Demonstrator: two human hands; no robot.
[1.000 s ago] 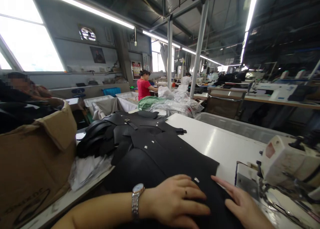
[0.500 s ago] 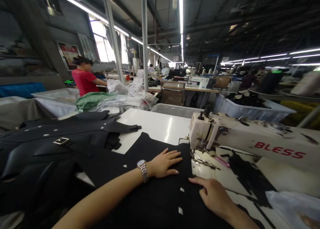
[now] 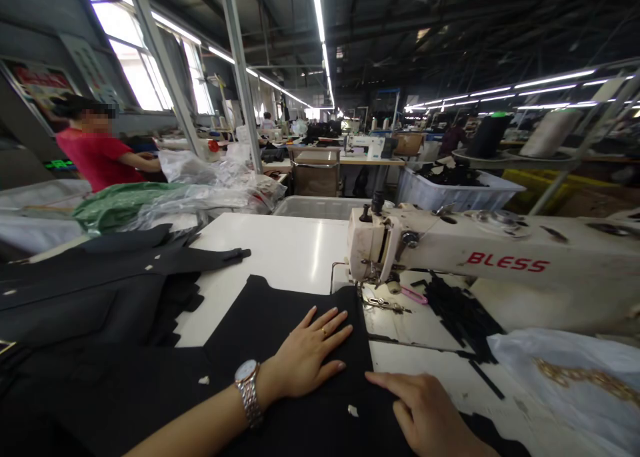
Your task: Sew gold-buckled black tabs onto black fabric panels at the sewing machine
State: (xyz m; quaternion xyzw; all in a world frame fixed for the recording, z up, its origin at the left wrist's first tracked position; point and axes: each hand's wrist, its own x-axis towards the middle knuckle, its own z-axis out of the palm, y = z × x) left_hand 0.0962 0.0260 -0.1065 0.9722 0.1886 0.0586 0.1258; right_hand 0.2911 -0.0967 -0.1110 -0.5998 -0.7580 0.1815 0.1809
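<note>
My left hand (image 3: 314, 352) lies flat with fingers spread on a large black fabric piece (image 3: 250, 324); a ring and a wristwatch (image 3: 247, 390) are on it. Near the fabric's right edge, my right hand (image 3: 425, 407) touches the cloth with its index fingertip. That finger is stretched out, the thumb stands apart below it, and the other fingers curl under. The fabric's far right edge reaches the needle area of a sewing machine (image 3: 500, 257) marked BLESS. Small white marks, one a white patch (image 3: 353, 410), dot the cloth.
More black cut pieces (image 3: 100, 277) lie stacked at left on the white table (image 3: 280, 237). Right of the needle are black strips (image 3: 457, 317), a pink-handled tool (image 3: 415, 296) and a plastic bag (image 3: 565, 364) with a gold chain. A person in red (image 3: 95, 150) works beyond.
The view has swung right, so the machine, table and the other person appear further left. Both hands stay on the black fabric in nearly the same pose.
</note>
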